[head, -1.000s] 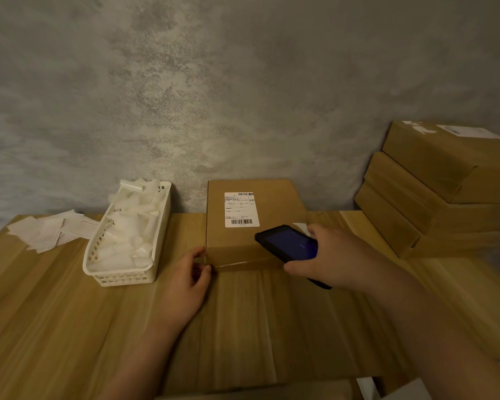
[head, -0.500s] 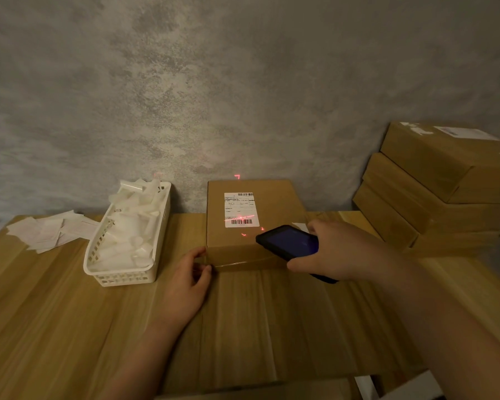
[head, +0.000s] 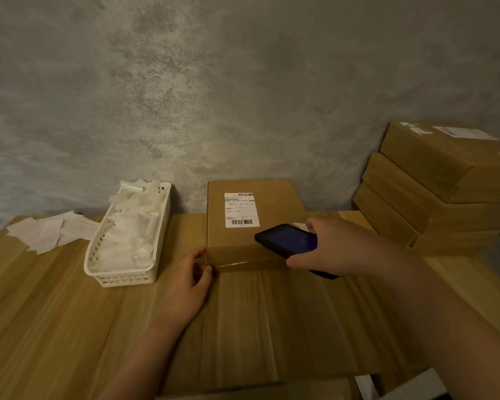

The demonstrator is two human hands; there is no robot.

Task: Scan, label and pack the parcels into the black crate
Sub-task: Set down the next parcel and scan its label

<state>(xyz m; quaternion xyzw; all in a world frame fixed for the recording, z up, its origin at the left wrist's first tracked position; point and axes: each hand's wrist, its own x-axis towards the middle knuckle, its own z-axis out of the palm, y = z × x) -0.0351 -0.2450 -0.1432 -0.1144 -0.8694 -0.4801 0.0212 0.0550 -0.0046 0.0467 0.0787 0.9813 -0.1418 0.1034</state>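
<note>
No words or numbers can be made out. The white shipping label [head: 241, 209] on top of the brown parcel [head: 274, 223] carries two barcodes, one at its upper edge and one at its lower edge, with lines of print too small to read. Another white label [head: 464, 132] on the topmost stacked box [head: 433, 163] is blurred.

Setting: small parcel-packing and dispatch station, indoors. Evidence: wooden desk [head: 55, 327] set against a mottled grey plaster wall [head: 214, 96]; cardboard parcel [head: 272, 203] with printed barcode label [head: 241, 209] just ahead of the left hand [head: 186, 287]; dark handheld scanner [head: 289, 241] gripped in the right hand [head: 338, 246]; stack of brown cartons [head: 439, 192] beyond the right hand; white basket [head: 127, 277] of label backings and loose paper slips [head: 46, 230] to the left of the left hand.
</note>
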